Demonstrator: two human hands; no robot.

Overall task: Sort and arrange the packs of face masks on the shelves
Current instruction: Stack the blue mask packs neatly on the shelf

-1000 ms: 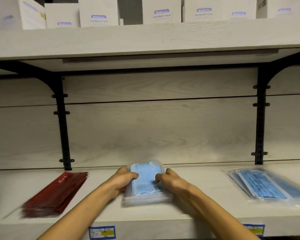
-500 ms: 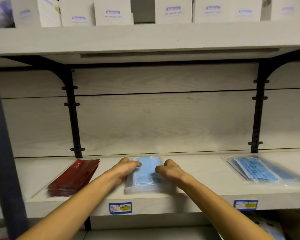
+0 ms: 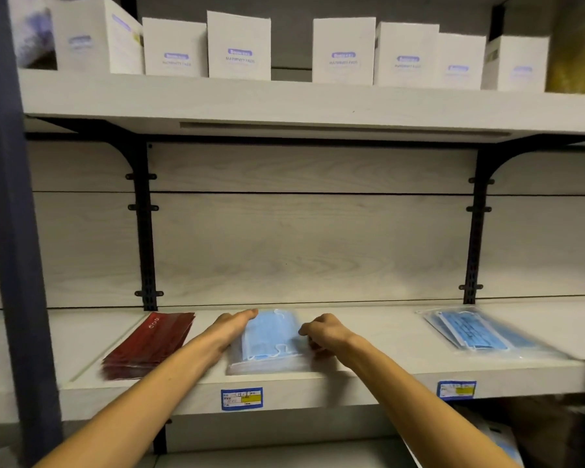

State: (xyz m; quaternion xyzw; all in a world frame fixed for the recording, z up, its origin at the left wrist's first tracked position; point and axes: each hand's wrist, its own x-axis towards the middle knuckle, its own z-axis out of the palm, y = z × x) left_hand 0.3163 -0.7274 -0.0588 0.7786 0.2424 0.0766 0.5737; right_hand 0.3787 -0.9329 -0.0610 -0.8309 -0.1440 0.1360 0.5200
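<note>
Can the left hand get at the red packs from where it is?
Probably yes. The left hand rests at the left edge of the light blue mask pack, and only bare shelf lies between it and the red packs beside it.

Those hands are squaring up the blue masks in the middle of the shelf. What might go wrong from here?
1. The middle pack lies right at the shelf front edge, so a nudge toward the person could tip it off.
2. Its clear wrapper looks slippery; the left hand lies flat against one side and the right hand curls at the other, so uneven pressure might skew the pack.
</note>
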